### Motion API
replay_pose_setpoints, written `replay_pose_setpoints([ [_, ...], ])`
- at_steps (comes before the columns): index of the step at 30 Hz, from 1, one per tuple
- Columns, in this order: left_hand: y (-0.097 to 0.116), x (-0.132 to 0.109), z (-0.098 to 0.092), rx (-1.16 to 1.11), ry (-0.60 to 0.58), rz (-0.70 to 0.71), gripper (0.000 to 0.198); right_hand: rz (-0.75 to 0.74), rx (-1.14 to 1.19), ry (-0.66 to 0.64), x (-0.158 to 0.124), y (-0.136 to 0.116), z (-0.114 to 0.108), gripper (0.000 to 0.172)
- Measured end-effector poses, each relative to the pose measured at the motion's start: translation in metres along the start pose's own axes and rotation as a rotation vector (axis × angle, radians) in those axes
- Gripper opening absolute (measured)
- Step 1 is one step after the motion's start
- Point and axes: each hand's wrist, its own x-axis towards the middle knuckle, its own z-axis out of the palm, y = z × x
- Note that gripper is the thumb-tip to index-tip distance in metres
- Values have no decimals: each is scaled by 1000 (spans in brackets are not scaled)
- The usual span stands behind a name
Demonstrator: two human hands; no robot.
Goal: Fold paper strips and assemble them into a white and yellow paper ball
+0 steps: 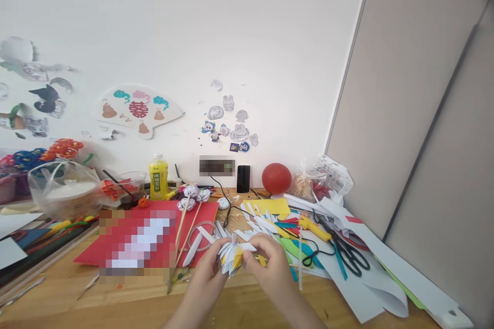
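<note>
Near the front of the wooden table, both hands hold a white-and-yellow folded-paper piece (230, 258) with many pointed layers. My left hand (212, 263) is closed on its left side. From the right, my right hand (269, 257) pinches it with thumb and fingers by a yellow part. The fingers hide some of the paper. Just beyond the hands is a pile of white folded paper strips (266, 226). To the left, crumpled white paper flowers (191, 195) on wooden sticks lie over a red sheet (154, 239).
At the right are black-handled scissors (353, 257), a yellow glue gun (314, 228) with its cord, and white paper sheets (357, 288). Along the wall stand a yellow drink bottle (158, 179), a phone (243, 180) and a red balloon (277, 178). A plastic bag (64, 193) sits left.
</note>
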Motion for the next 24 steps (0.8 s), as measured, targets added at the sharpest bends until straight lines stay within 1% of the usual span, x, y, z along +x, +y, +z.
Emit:
replay_pose_setpoints([
  [2, 0, -1, -2, 130, 13, 28, 33, 46, 3, -50, 1, 1, -2, 10],
  [5, 1, -2, -4, 313, 23, 72, 33, 64, -50, -103, 3, 3, -5, 13],
  [9, 2, -5, -6, 438, -21, 138, 36, 93, -27, -169, 2, 4, -8, 12],
  [12, 2, -7, -7, 515, -43, 185, 40, 114, -31, -183, 1, 6, -7, 15],
  [14, 2, -7, -6, 577, -29, 228, 45, 89, -50, -154, 0, 6, -5, 15],
  [17, 2, -7, -7, 659, -3, 298, 49, -40, -80, -71, -2, 5, -2, 21],
  [19, 2, -7, -7, 691, 11, 326, 50, -91, -123, -18, -3, 4, 2, 23],
  [24, 1, -9, -8, 732, 56, 353, 49, -74, -223, 77, -10, 2, 14, 18],
])
